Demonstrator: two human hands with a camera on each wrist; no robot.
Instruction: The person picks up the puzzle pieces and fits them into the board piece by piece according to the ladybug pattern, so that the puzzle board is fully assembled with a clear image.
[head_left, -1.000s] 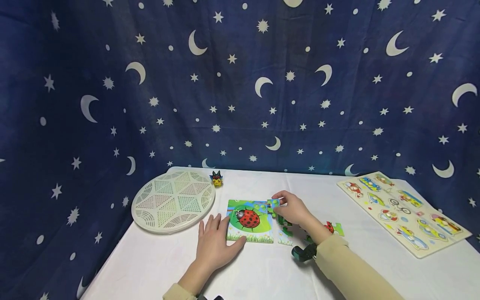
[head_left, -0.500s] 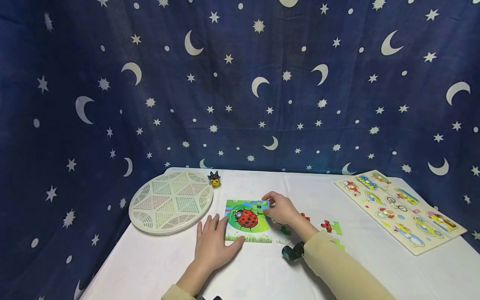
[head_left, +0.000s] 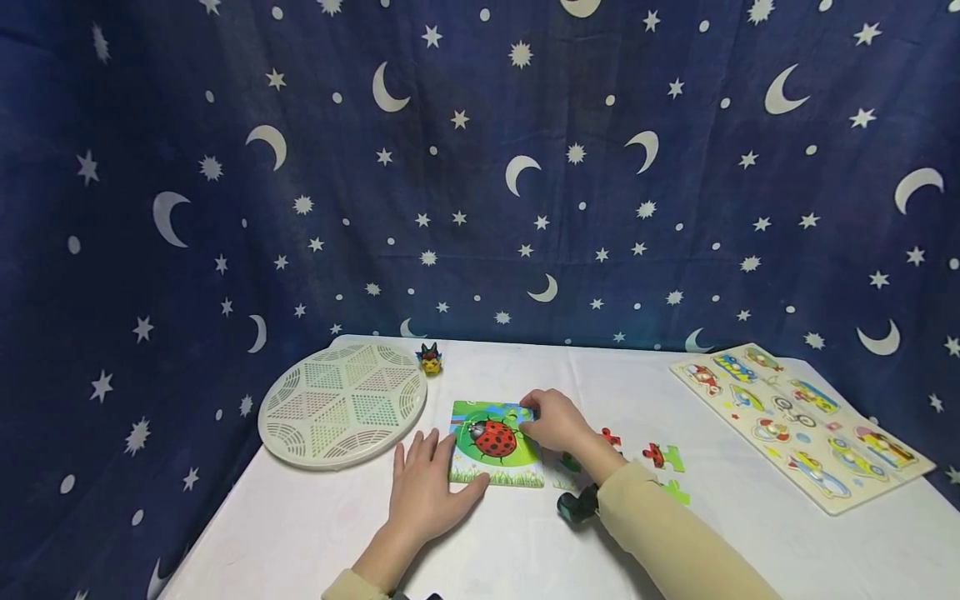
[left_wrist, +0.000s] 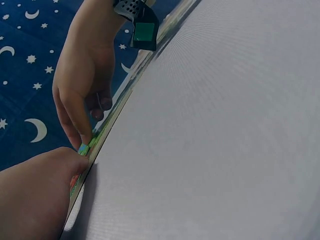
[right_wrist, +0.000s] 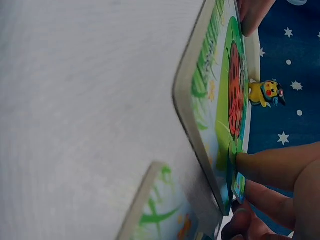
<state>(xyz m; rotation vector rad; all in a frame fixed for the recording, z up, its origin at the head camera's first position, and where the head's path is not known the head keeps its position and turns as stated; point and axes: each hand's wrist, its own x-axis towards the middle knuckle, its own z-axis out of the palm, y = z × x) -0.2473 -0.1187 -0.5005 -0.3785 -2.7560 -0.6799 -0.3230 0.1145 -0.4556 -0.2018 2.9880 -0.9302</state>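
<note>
A square ladybug picture board lies in the middle of the white table. My left hand rests at its left side, fingers extended along the edge and thumb at the lower edge. At the board's upper right corner, my right hand pinches a small green-and-blue jigsaw piece between thumb and fingers, over the picture. In the head view the hand hides most of that piece. Loose jigsaw pieces lie to the right, among them a red-and-green one; the right wrist partly covers others.
A round, pale perforated board stands at the back left, a small yellow figurine beside it. At the right lies a wooden vehicle puzzle board. A dark blue star-and-moon curtain hangs behind the table.
My right hand has moved left with the jigsaw piece, from beside the board's right edge onto its upper right corner. The left hand has stayed at the board's left side.
</note>
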